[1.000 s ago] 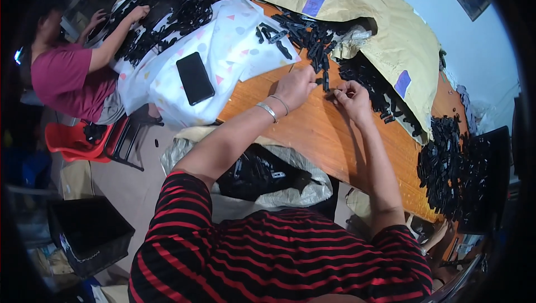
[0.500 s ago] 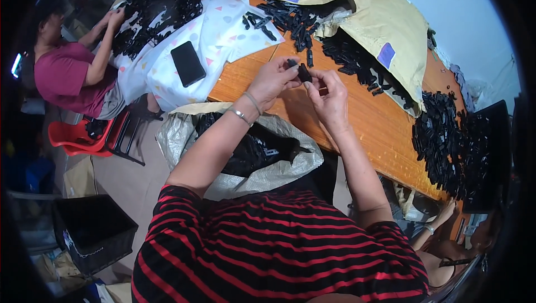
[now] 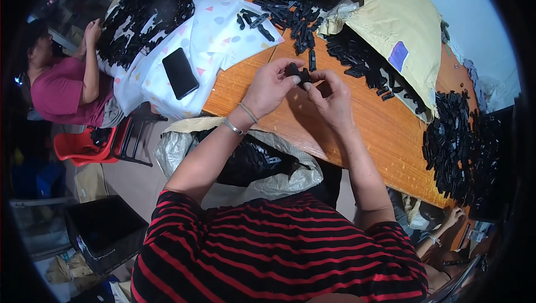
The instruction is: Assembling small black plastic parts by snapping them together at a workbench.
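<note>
Over the near edge of the wooden table (image 3: pixel 251 88), my left hand (image 3: pixel 268 90) pinches a small black plastic part (image 3: pixel 292 70) between thumb and fingers. My right hand (image 3: pixel 335 101) grips a second black plastic part (image 3: pixel 305 76) right against it. Whether the two are joined cannot be made out. Just beyond my fingertips, loose black parts (image 3: pixel 287 13) trail from a heap. More of them spill from a torn, cream-coloured paper sack (image 3: pixel 419 18) at the far right. Below my forearms, a woven sack (image 3: pixel 298 179) gapes with black parts inside.
A black phone (image 3: pixel 180 73) lies on a patterned white cloth (image 3: pixel 215 41) at left. Beyond it, a person (image 3: pixel 67 91) sits by a large black heap (image 3: pixel 151 7). Another heap (image 3: pixel 446 141) is at right, near another person's hand (image 3: pixel 453 216). A black crate (image 3: pixel 106 236) stands lower left.
The view has shifted slightly. Both hands keep hold of the black parts, which are now turned a little and pressed closer together. The person at left has raised their hands.
</note>
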`<state>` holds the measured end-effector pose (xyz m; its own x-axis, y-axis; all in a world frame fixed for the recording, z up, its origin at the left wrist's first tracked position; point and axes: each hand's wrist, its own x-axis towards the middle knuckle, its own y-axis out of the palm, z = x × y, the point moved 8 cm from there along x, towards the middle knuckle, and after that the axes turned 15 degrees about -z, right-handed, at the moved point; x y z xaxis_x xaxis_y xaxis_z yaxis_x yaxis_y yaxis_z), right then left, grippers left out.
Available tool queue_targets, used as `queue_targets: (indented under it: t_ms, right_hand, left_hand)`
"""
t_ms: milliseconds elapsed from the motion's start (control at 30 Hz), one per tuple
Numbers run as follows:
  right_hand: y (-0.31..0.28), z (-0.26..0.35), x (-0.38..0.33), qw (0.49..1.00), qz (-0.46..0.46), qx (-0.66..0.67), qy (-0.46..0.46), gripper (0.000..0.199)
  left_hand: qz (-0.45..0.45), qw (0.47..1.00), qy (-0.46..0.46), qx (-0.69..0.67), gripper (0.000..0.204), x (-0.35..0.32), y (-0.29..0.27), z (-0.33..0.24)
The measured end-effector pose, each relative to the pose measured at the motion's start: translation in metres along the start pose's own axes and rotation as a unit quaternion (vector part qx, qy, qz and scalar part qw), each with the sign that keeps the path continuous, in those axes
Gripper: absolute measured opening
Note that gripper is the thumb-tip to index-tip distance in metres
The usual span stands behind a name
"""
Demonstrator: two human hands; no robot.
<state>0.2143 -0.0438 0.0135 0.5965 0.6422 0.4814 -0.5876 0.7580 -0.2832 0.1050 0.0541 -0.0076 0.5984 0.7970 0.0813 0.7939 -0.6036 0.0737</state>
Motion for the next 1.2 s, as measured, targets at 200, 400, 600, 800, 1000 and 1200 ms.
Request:
queue_targets:
  t_ms: [200, 400, 600, 800, 1000, 1200]
  right_hand:
    - [0.006, 0.001, 0.0, 1.0, 0.001, 0.004, -0.009, 0.016]
    - [0.011, 0.019, -0.006, 0.998, 0.003, -0.007, -0.057, 0.023]
    - [0.023, 0.01, -0.019, 0.995, 0.04, 0.091, 0.02, 0.03]
    - [0.033, 0.007, -0.027, 0.993, 0.061, 0.072, 0.064, 0.028]
    - [0.031, 0.014, -0.039, 0.957, 0.283, 0.033, 0.06, 0.024]
    - [-0.069, -0.056, 0.025, 0.958, -0.019, -0.281, -0.051, 0.015]
  left_hand:
    - [-0.006, 0.998, 0.026, 0.048, 0.037, -0.006, -0.001, -0.006]
    - [-0.068, 0.994, 0.086, -0.012, 0.04, -0.03, 0.0, -0.03]
    - [-0.079, 0.965, 0.216, 0.127, 0.03, -0.045, -0.005, -0.049]
    - [-0.098, 0.992, 0.067, -0.037, 0.023, -0.042, -0.012, -0.033]
    - [0.066, 0.989, -0.11, 0.07, 0.026, -0.06, -0.043, -0.028]
    - [0.102, 0.971, -0.05, 0.209, 0.02, -0.046, -0.046, -0.042]
